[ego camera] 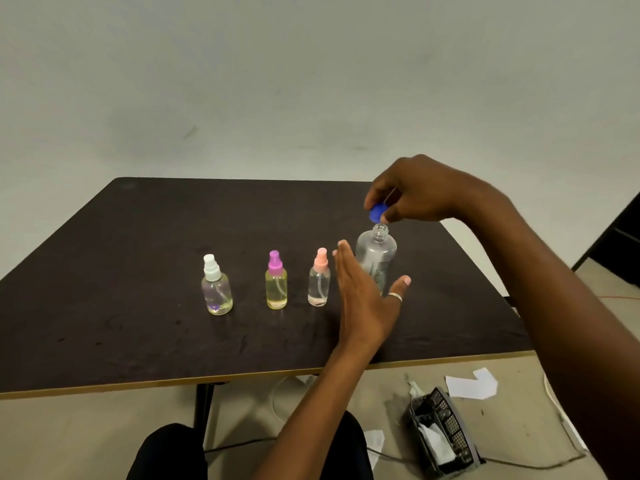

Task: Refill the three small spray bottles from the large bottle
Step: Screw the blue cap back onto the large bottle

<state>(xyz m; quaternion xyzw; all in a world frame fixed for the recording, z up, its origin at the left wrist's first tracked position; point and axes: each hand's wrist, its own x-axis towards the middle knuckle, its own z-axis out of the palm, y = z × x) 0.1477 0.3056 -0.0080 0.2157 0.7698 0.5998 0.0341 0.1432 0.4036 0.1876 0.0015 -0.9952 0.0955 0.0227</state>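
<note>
Three small spray bottles stand in a row on the dark table (138, 271): a white-capped one (216, 289), a purple-capped yellowish one (276, 284) and a pink-capped clear one (319, 280). Right of them stands the large clear bottle (379, 252), upright with its neck uncovered. My right hand (419, 192) pinches the blue cap (376, 213) just above that neck. My left hand (363, 296) has straight fingers and a ringed thumb spread around the large bottle's lower body, in front of it; I cannot tell whether it touches.
The table's light front edge (242, 375) runs across the lower view. On the floor at the right lie a dark mesh basket (445, 433) with white paper in it, loose white paper (472, 384) and cables. My dark-clad knees sit below the table edge.
</note>
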